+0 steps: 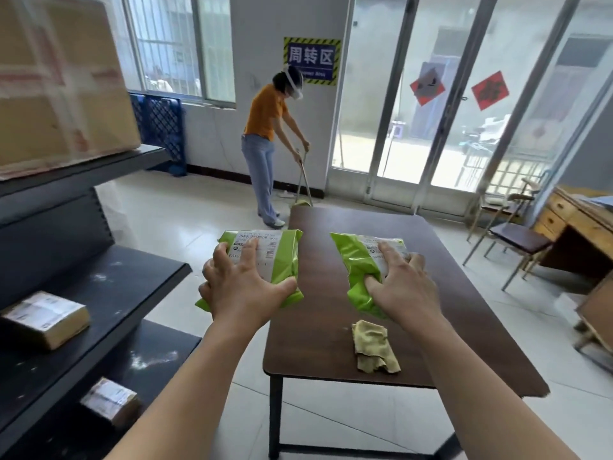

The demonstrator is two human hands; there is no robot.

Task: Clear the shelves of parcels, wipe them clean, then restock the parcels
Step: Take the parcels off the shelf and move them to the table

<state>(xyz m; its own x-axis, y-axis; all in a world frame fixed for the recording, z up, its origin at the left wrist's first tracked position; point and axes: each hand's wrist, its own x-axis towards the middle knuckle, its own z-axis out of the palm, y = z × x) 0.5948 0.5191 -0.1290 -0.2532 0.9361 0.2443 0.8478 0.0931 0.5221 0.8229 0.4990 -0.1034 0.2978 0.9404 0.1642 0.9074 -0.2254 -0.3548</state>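
Two green parcels. Left parcel (pixel 278 257) clamped in left grip (pixel 242 287), above floor beside counter (pixel 315 327). Right parcel (pixel 355 257) clamped in right grip (pixel 404 287), above counter. One cloth (pixel 376 346) on counter. Three boxes on shelves (pixel 109 287): large box (pixel 59 78), middle box (pixel 46 317), low box (pixel 109 400).

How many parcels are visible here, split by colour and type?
Green mailers: 2, left mailer in the left hand, right mailer in the right hand.
Cardboard boxes: 3, top-shelf box, middle-shelf box, lower-shelf box.
Total: 5
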